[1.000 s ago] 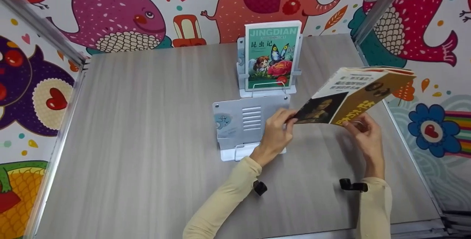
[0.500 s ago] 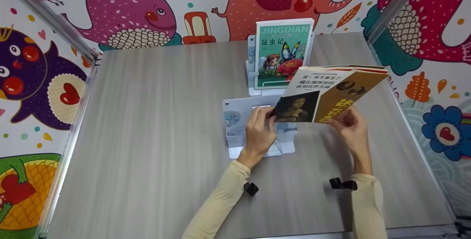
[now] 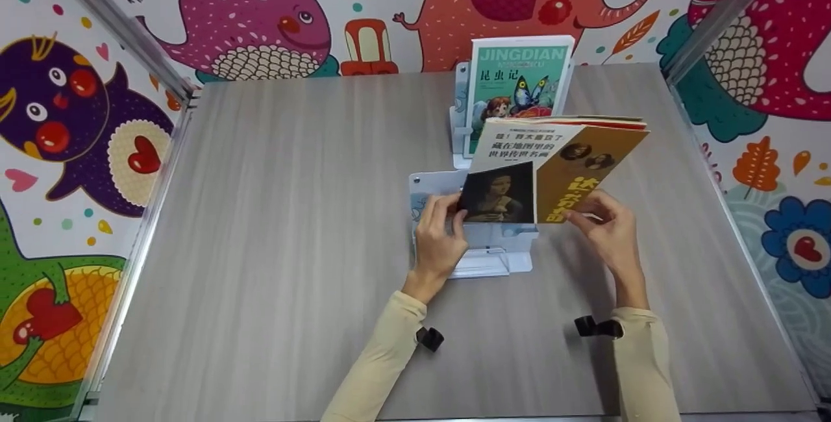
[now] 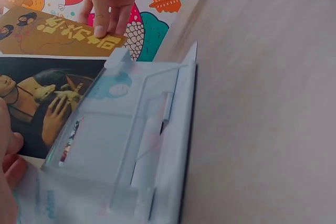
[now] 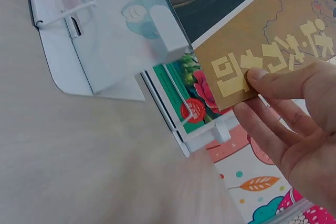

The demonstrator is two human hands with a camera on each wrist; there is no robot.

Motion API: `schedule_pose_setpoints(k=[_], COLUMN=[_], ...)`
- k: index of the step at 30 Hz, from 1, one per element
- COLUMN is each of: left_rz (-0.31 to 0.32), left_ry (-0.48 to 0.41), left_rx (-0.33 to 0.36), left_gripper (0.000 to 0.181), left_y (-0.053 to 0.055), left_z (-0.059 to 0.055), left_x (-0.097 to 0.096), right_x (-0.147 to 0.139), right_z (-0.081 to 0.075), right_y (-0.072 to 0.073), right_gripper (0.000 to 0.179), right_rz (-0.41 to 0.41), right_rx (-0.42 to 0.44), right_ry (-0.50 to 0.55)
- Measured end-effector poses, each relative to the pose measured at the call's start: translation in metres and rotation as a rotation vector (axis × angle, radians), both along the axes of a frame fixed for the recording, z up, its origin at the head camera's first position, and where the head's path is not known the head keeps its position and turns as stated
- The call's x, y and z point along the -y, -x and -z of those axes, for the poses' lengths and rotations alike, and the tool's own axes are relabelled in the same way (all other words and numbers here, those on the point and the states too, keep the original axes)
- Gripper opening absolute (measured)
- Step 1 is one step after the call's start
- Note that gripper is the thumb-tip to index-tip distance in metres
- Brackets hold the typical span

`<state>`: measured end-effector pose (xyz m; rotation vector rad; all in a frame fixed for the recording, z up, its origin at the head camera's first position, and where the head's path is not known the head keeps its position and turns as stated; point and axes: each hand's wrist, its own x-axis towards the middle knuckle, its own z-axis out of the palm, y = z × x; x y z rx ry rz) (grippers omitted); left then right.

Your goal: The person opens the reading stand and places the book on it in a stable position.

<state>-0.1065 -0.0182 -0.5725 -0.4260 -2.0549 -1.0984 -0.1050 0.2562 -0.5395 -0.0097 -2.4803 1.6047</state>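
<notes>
Both hands hold a brown and white book with a painted portrait on its cover, raised over the front book stand. My left hand grips its lower left corner. At the lower right corner my right hand pinches it, thumb on the cover, as the right wrist view shows on the book. The pale front stand has a wire holder at its base and carries no book. The raised book hides part of it in the head view.
Behind, a second stand bears a green book, partly covered by the raised one. Both stand on a grey wood-grain table. Painted wall panels and metal frame posts enclose the table.
Both hands have carried the book leftward, from right of the front stand to above it. The book has turned so its cover faces the head camera more. The head view has shifted too.
</notes>
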Motion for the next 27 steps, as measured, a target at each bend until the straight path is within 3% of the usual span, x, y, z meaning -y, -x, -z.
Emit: schedule_pose_setpoints(k=[10, 16, 27], left_rz=[-0.037, -0.073, -0.048], left_ry=[-0.038, -0.073, -0.127], left_rx=[0.019, 0.018, 0.063], left_gripper=[0.023, 0.026, 0.031], left_y=[-0.008, -0.012, -0.019], left_z=[0.006, 0.011, 0.02], left_x=[0.024, 0.035, 0.045], right_x=[0.035, 0.048, 0.059], right_z=[-0.021, -0.02, -0.012], right_y=[-0.006, -0.008, -0.008], right_gripper=[0.025, 0.028, 0.029], right_rz=[-0.018, -0.024, -0.014], right_rx=[-0.08, -0.077, -0.088], right_ry=[-0.01, -0.021, -0.043])
